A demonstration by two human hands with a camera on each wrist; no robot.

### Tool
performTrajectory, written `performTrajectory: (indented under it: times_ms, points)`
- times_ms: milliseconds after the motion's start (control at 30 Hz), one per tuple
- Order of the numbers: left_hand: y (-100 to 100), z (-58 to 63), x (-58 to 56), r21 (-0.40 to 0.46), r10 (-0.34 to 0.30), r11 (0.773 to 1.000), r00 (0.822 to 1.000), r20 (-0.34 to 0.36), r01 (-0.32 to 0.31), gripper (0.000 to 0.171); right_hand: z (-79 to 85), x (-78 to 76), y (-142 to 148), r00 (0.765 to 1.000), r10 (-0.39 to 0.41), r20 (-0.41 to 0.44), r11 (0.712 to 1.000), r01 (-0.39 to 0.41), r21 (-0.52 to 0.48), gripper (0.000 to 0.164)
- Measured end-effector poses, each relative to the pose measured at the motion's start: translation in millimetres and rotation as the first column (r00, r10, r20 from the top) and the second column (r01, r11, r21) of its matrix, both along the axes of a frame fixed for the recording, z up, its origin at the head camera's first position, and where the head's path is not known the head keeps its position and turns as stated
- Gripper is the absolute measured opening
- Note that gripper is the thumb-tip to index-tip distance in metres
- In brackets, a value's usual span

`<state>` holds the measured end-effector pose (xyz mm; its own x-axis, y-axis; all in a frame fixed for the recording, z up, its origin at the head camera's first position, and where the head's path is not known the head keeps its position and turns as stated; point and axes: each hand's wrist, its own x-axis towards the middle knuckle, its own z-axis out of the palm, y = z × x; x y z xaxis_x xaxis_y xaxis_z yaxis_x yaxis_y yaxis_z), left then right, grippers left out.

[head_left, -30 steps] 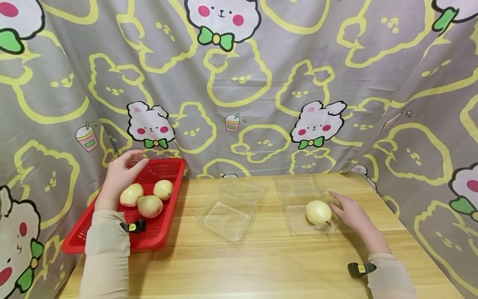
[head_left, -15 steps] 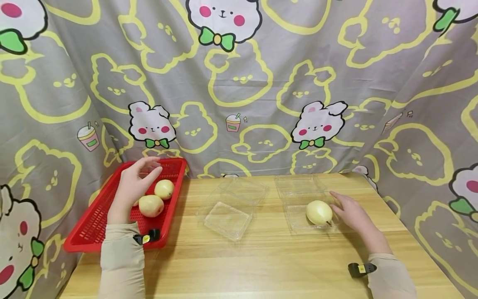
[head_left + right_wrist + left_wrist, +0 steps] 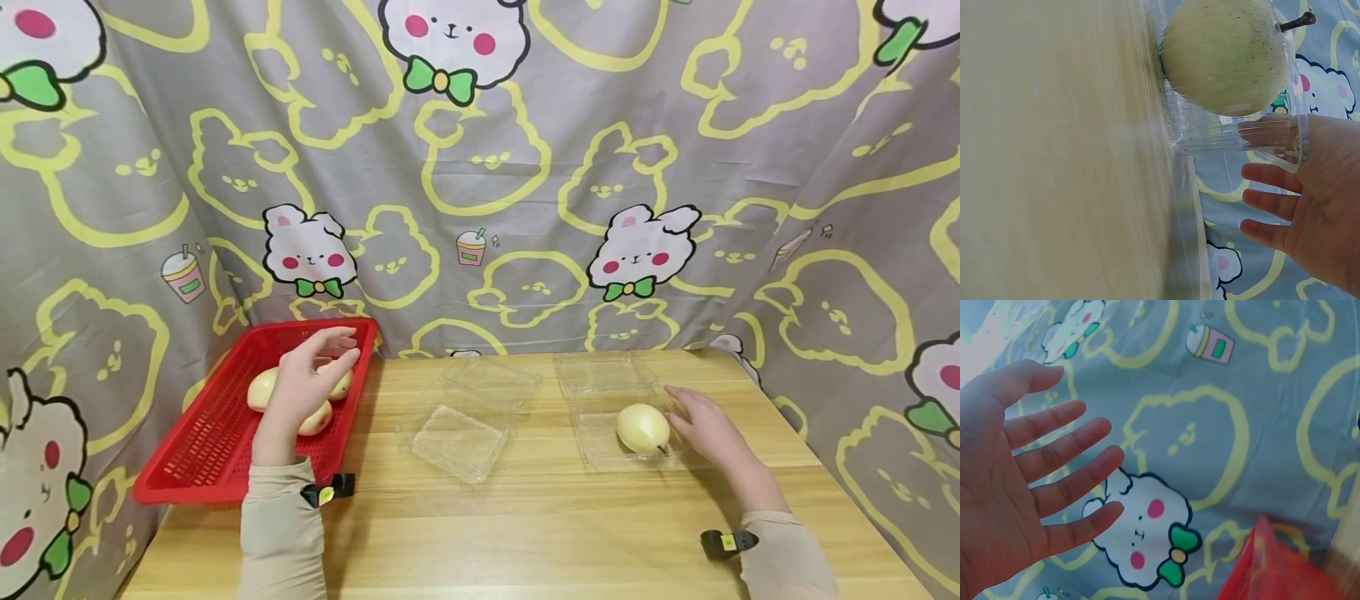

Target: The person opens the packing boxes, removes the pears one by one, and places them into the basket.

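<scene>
Above the right part of the red basket (image 3: 195,450) hovers my left hand (image 3: 300,387), overlapping the pears in the head view. In the left wrist view its palm (image 3: 994,481) faces the camera, fingers apart and holding nothing. Three pale yellow pears (image 3: 262,389) lie in the basket, two of them partly hidden by that hand. On the right, a pear (image 3: 642,427) with a dark stem sits in an unfolded clear plastic clamshell box (image 3: 592,454). My right hand (image 3: 708,429) is at the box's right side, its fingers loosely extended; one finger shows through the clear wall (image 3: 1235,137).
Another unfolded clear clamshell box (image 3: 459,442) lies mid-table, left of the one with the pear. The wooden table (image 3: 487,542) ends at a grey patterned curtain (image 3: 510,208) along the back and sides. Each sleeve carries a small black camera (image 3: 727,543).
My left hand has moved right across the basket, from its left side to over the right-hand pears. The right hand and its pear have stayed in place.
</scene>
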<state>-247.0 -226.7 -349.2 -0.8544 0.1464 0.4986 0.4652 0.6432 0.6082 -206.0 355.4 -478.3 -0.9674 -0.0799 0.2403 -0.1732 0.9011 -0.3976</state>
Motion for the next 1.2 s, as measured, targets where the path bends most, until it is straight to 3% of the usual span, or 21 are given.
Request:
performTrajectory:
  times_ms: [133, 400, 667, 1033, 1200]
  points:
    - [12.6, -1.8, 1.9, 0.043, -0.027, 0.999, 1.0, 0.01, 0.027, 0.037, -0.8, -0.3, 0.6, 1.0, 0.001, -0.002, 1.0, -0.001, 0.0, 0.051]
    - [43.3, -3.5, 1.9, 0.104, -0.116, 0.987, 0.992, -0.052, 0.121, 0.033, 0.6, -0.2, 0.4, 1.0, 0.016, -0.022, 1.0, -0.015, 0.01, 0.051]
    - [74.5, -10.6, -3.6, 0.211, -0.219, 0.952, 0.975, -0.032, 0.22, 0.031, 1.7, 1.0, -0.8, 1.0, 0.014, -0.017, 1.0, -0.013, 0.027, 0.051]
    - [114.3, -16.6, -7.8, 0.261, -0.311, 0.917, 0.95, -0.01, 0.302, 0.033, 1.8, 1.8, -1.6, 1.0, 0.017, -0.025, 0.999, -0.017, 0.032, 0.051]
    - [136.1, -20.0, -9.5, 0.302, -0.361, 0.892, 0.932, 0.033, 0.335, 0.034, 3.3, 2.7, -2.6, 1.0, 0.016, -0.02, 0.999, -0.015, 0.03, 0.051]
